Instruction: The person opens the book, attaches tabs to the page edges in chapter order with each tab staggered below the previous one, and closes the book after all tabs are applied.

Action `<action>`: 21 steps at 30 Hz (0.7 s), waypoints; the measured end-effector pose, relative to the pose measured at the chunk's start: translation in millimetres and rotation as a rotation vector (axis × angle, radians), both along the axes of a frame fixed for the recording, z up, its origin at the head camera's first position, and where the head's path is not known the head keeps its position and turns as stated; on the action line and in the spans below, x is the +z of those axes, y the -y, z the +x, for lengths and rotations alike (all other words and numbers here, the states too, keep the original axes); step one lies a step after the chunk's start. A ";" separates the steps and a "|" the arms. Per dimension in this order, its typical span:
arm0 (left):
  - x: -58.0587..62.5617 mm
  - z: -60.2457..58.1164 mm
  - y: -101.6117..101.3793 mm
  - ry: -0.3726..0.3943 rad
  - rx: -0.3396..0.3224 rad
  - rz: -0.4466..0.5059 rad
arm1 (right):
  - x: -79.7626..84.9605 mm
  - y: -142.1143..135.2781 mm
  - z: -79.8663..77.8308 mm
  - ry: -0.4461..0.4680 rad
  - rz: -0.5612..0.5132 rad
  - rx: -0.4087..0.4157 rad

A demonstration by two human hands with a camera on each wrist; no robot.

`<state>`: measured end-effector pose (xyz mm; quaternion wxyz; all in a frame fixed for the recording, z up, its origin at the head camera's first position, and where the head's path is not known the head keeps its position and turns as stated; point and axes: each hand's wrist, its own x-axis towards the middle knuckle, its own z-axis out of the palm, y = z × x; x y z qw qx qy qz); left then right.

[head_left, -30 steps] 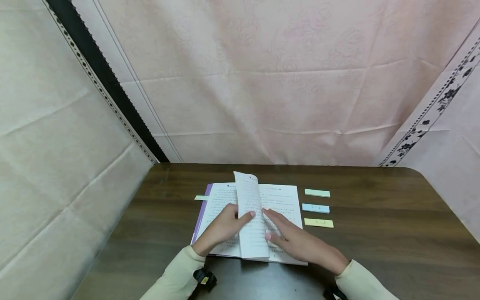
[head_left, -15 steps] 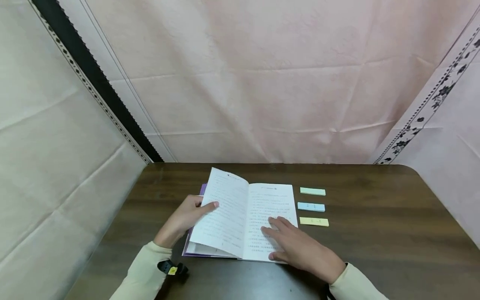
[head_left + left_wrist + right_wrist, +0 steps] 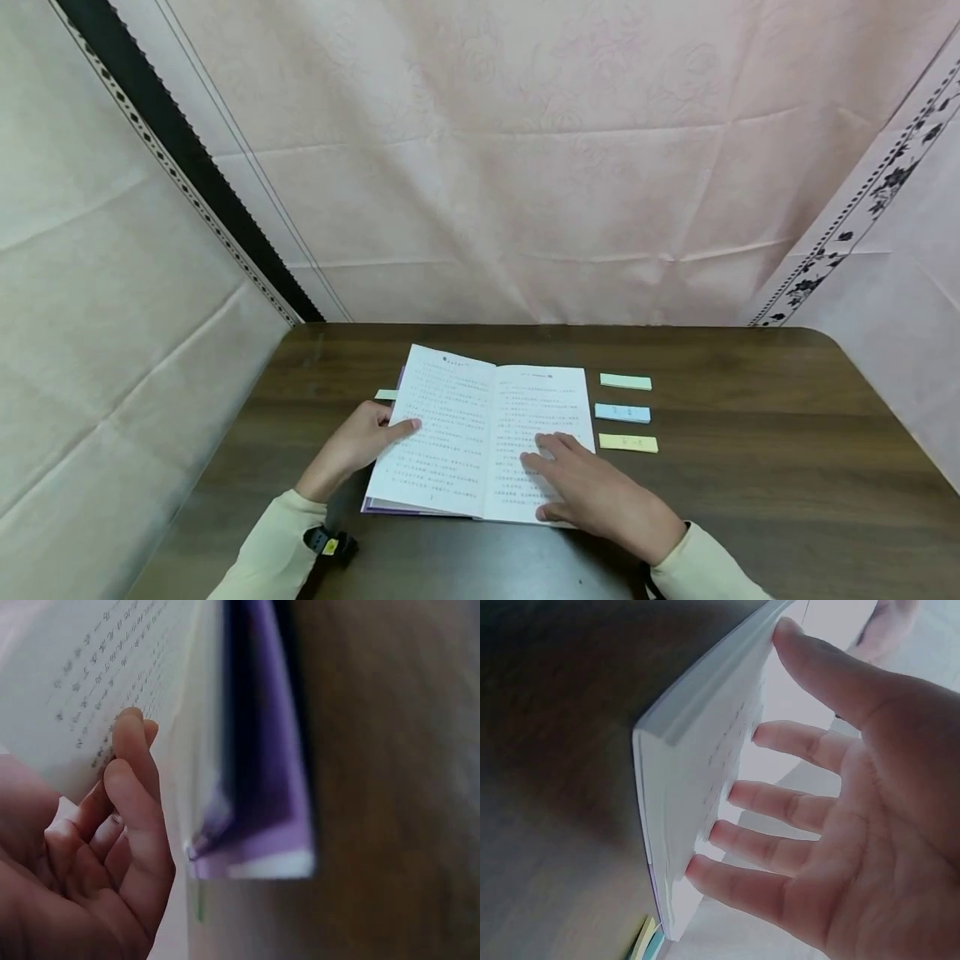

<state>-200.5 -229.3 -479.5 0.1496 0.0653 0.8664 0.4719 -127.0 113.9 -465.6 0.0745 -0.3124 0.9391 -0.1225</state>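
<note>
An open book (image 3: 453, 417) with printed white pages lies on the table. My left hand (image 3: 356, 440) pinches the raised outer edge of the left-hand pages, thumb on top and fingers underneath. In the left wrist view the curled fingers (image 3: 139, 795) lie behind a page, beside the purple cover (image 3: 281, 750). My right hand (image 3: 603, 500) is spread over the lower part of the right page, its fingertips touching the paper. The right wrist view shows those fingers (image 3: 780, 806) nearly straight and apart. A pale green tab (image 3: 385, 395) sticks out past the book's left edge.
Right of the book lie a green sticky strip (image 3: 626, 382), a blue strip (image 3: 622, 413) and a yellow strip (image 3: 628, 443) in a column. The brown wooden table (image 3: 750, 467) meets a pale cloth backdrop (image 3: 525, 208) at its far edge.
The left hand has carried the lifted pages from the middle over to the left and lowered them. The right hand has shifted from the book's fold onto the lower right page.
</note>
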 end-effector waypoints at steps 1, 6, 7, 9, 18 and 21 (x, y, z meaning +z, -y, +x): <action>-2.2 -1.2 0.2 0.010 0.006 -0.012 | -0.1 -0.2 -0.1 0.002 0.003 -0.001; -8.7 -5.2 -0.5 0.053 0.043 -0.127 | -0.6 -0.8 -0.5 0.023 0.003 -0.014; -8.6 -5.3 -0.3 0.055 0.047 -0.162 | -0.2 -0.3 -0.7 0.025 0.001 -0.015; -7.8 -5.2 -0.7 0.049 0.050 -0.235 | 0.6 0.6 -1.1 0.025 -0.001 -0.015; 6.7 4.8 -14.2 -0.065 0.042 -0.748 | 2.3 2.6 -3.0 0.019 0.004 -0.003; 15.1 11.8 -24.8 -0.145 0.052 -0.900 | 2.0 2.4 -3.7 0.037 0.009 -0.013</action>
